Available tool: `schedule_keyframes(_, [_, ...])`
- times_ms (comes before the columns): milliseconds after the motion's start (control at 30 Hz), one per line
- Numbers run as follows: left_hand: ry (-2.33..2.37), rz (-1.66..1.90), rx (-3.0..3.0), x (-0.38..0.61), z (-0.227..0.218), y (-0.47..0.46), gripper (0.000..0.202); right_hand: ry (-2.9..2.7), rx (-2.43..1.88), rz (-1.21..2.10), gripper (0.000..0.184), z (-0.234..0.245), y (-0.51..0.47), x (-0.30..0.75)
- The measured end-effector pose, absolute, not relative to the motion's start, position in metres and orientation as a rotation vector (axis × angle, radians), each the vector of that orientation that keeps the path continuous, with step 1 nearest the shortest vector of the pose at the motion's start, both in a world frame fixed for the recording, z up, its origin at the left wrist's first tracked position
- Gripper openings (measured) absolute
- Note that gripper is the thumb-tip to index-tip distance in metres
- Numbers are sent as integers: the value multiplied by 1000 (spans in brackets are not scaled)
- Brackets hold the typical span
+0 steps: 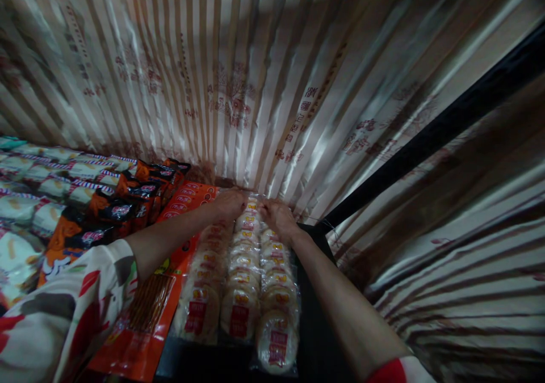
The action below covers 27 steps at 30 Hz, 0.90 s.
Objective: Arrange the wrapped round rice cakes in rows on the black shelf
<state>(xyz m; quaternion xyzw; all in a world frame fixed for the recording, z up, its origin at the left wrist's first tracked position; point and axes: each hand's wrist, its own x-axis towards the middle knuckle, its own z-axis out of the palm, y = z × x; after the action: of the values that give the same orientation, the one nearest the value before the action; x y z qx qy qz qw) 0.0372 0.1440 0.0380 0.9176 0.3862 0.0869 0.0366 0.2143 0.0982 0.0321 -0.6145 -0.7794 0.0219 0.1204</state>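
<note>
Several clear packets of round flat cakes (pixel 240 275) with red and yellow labels lie overlapping in three rows. At the far end of the middle row, my left hand (pixel 232 203) has its fingers curled at the left edge of a packet (pixel 252 206). My right hand (pixel 276 215) is closed at that packet's right edge, above the right-hand row (pixel 277 337). The fingertips of both hands are partly hidden in the dim light. Under my left forearm lie orange packs (pixel 149 309) with brown sticks showing through a window.
Rows of white packs (pixel 55 187) and black-and-orange bags (pixel 117 210) fill the left side. A pleated, printed curtain (pixel 238 88) hangs behind the dark table (pixel 191 360). A black bar (pixel 426 139) slants down from the upper right to the table's back corner.
</note>
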Motion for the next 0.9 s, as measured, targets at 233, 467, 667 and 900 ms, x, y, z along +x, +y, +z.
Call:
schedule_keyframes(233, [1220, 361, 2777, 37, 31, 145, 19, -2133, -1734, 346, 12, 27, 105, 220])
schedule_keyframes(467, [1227, 376, 2736, 37, 26, 150, 18, -2124, -1775, 192, 17, 26, 103, 217])
schedule_keyframes(667, [1232, 489, 2750, 36, 29, 145, 18, -2117, -1795, 153, 18, 29, 102, 213])
schedule_keyframes(900, [973, 329, 2870, 31, 48, 126, 17, -2104, -1829, 186, 17, 25, 105, 214])
